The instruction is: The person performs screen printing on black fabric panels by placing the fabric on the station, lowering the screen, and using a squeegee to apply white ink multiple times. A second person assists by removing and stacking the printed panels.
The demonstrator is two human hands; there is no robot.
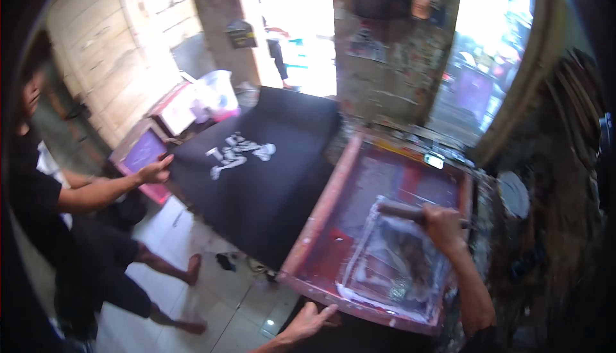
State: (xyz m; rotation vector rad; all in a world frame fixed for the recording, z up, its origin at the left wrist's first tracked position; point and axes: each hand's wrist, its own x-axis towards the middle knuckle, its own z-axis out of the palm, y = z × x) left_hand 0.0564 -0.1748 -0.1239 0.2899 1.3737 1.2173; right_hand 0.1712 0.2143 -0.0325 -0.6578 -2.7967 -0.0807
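My right hand [441, 228] is closed on a brown squeegee [404, 209] resting in a pinkish screen-printing frame [319, 202], over a patch with white ink along its edges. My left hand [311, 321] is at the frame's near-left corner, fingers apart, a fingertip at the rim. Left of the frame lies black fabric [263, 193] bearing a white printed figure [263, 151]. Another person's hand [154, 169] is at that fabric's left edge.
A co-worker [38, 199] stands barefoot on the tiled floor [224, 308] at left. Another screen frame [144, 157] and a tub [215, 84] sit behind. A pillar [391, 45] stands between bright openings; clutter [532, 237] lines the right.
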